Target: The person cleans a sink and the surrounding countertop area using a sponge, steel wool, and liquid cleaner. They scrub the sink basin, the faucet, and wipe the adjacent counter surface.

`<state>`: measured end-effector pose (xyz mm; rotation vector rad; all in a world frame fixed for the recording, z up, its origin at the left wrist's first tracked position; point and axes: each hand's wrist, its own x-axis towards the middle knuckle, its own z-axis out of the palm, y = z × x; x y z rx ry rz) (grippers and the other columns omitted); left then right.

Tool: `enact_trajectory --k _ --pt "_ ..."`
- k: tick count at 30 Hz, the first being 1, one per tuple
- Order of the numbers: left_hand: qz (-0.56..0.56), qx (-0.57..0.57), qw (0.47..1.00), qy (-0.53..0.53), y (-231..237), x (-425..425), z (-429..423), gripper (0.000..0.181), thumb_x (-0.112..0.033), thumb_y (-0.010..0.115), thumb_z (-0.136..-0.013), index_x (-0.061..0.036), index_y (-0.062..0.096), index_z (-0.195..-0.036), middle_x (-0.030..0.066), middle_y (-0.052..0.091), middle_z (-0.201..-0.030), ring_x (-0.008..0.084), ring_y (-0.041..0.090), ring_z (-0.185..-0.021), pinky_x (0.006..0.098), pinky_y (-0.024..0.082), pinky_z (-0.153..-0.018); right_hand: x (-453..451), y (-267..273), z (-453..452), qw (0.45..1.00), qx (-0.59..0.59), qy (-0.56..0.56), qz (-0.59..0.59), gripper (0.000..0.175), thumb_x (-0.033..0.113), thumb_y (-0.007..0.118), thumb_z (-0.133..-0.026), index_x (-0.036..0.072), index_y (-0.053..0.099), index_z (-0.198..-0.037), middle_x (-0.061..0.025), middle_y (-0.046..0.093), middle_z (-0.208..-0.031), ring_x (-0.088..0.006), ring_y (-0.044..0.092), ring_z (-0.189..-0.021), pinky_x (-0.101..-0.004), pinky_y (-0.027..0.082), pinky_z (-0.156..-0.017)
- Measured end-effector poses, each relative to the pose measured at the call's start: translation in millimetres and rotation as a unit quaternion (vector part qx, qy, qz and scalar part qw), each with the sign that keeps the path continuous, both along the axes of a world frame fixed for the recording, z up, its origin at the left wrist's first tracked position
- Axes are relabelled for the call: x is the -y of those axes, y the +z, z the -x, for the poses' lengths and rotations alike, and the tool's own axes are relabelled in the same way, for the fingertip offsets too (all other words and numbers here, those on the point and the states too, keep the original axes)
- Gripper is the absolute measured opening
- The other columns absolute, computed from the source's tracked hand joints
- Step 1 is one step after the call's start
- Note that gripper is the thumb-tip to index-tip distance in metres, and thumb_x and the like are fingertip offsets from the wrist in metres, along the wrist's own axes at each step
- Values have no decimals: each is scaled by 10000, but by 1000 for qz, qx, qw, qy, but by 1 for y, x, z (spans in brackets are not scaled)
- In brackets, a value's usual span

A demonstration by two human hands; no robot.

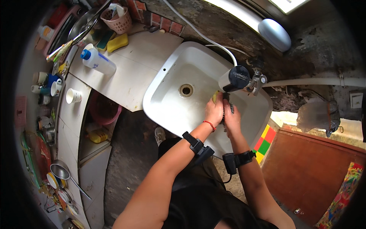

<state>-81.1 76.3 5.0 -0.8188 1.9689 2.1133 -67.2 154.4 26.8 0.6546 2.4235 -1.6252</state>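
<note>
Both my hands are over the white ceramic sink [160, 100], pressed close together below the tap. My left hand [214, 111], with a red string bracelet [210, 124] at its wrist, holds a yellow-green piece [215, 96] that looks like a sponge. A dark mesh scourer [232, 108], perhaps steel wool, is squeezed between the palms, and my right hand [232, 117] grips it from the other side. Fingers hide most of both. Just above the fingertips is a tap fitting with a black round cap [239, 77]. The drain hole [186, 90] lies left of my hands.
A tiled counter [143, 57] adjoins the sink, bearing a blue-capped bottle [100, 61], a yellow sponge [117, 43] and a pink basket [118, 21]. A paper cup [73, 96] and a metal ladle [60, 170] are further left. A white hose [204, 35] runs along the wall.
</note>
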Motion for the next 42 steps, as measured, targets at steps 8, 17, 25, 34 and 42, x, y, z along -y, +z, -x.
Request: enact_trajectory --k 8,17,25,34,42 --pt "-52 -4 997 51 -7 -10 -7 363 -271 482 -852 60 601 -760 124 614 -674 159 550 -646 358 447 -593 -8 6 -2 995 -55 63 -55 366 317 594 -841 -46 588 -794 -134 597 -649 -159 500 -584 -339 439 -575" --pt "-134 65 985 82 -8 -23 -8 380 -296 512 -801 65 616 -739 236 622 -700 346 624 -675 412 463 -655 -12 22 -5 982 -99 92 -130 307 256 562 -841 -43 588 -775 -191 580 -629 -234 540 -548 -372 442 -558" --pt "-194 97 975 40 -16 -2 -16 385 -307 523 -861 62 623 -907 128 639 -865 167 582 -747 339 467 -675 -1 2 -13 958 -186 124 -179 272 234 561 -827 -27 595 -761 -229 567 -628 -369 571 -571 -414 458 -569" --pt "-290 86 953 2 -24 41 -9 562 -529 530 -854 -7 580 -1056 101 625 -944 167 609 -787 346 500 -673 35 2 6 966 -84 140 -199 443 399 541 -844 -37 584 -905 -254 621 -793 -394 620 -754 -423 476 -692" --pt "-333 105 934 -75 17 107 -21 371 -187 746 -734 -90 589 -1056 33 646 -924 149 631 -780 332 562 -584 25 25 9 997 60 39 35 606 555 432 -885 6 530 -1121 -48 534 -597 -188 557 -543 -308 453 -520"
